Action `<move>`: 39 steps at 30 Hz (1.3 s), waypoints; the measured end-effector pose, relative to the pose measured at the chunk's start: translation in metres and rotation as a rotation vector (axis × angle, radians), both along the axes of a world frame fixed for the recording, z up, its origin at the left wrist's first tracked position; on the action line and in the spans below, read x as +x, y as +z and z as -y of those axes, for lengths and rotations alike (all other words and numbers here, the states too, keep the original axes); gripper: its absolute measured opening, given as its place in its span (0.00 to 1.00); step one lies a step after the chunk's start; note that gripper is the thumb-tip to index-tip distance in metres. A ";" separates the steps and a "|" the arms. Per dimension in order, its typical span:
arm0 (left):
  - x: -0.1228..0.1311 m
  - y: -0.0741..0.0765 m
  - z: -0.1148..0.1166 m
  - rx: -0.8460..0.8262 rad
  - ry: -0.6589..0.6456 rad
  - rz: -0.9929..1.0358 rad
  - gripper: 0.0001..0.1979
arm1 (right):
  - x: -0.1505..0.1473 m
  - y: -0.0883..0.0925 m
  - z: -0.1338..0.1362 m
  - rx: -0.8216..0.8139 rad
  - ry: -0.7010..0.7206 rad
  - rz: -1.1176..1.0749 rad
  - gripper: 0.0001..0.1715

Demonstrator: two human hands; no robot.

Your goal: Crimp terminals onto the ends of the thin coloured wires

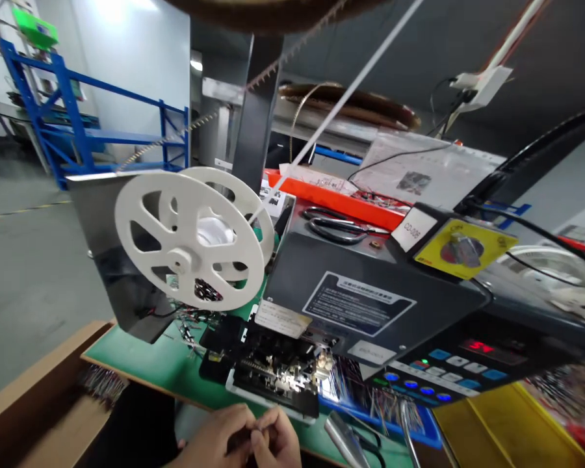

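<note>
At the bottom centre, my left hand (219,437) and my right hand (279,439) are close together, with fingers pinched at their meeting point. What they pinch is too small to make out. Just beyond them stands a dark crimping machine (361,299), its lit metal press area (287,380) above my fingertips. A white reel (190,240) hangs at its left, with a white strip running up from it. Below the press's right side, a blue tray (429,429) holds bundles of thin wires.
Scissors (341,227) and a red tray (331,195) rest on top of the machine. A yellow bin (507,422) is at the lower right. Loose wires lie on the green table (151,364). A cardboard box (34,416) stands at the lower left; blue shelving (78,123) is behind.
</note>
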State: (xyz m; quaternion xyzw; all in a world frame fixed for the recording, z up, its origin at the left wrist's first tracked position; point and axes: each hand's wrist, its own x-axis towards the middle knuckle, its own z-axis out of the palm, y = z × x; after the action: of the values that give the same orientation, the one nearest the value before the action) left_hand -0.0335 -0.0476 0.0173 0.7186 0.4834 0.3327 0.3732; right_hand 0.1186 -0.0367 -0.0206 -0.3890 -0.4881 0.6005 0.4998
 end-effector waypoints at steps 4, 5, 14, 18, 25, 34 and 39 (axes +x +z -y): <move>0.002 0.002 -0.005 -0.070 -0.032 0.233 0.12 | 0.014 0.023 0.002 0.060 -0.103 0.209 0.15; 0.003 0.002 -0.006 -0.063 -0.036 0.262 0.12 | 0.015 0.028 0.003 0.060 -0.136 0.230 0.14; 0.022 -0.003 -0.012 -0.069 0.158 0.242 0.05 | 0.008 0.014 0.006 0.037 -0.296 0.184 0.18; 0.027 0.004 -0.016 -0.080 0.126 0.212 0.08 | 0.011 0.018 -0.003 0.045 -0.276 0.157 0.13; 0.018 0.028 -0.024 -0.140 -0.084 0.160 0.09 | 0.027 0.038 -0.017 0.133 -0.117 0.225 0.16; 0.034 0.013 -0.033 -0.404 -0.045 0.503 0.15 | 0.024 0.041 -0.015 -0.025 -0.251 0.109 0.13; 0.048 0.000 -0.026 -0.375 0.015 0.510 0.11 | 0.025 0.039 -0.018 0.040 -0.325 0.269 0.11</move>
State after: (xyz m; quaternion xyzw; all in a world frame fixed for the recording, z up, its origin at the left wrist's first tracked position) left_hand 0.0146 -0.0214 0.0172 0.5270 0.4325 0.4102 0.6058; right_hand 0.1434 -0.0189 0.0185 -0.5295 -0.4929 0.4448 0.5280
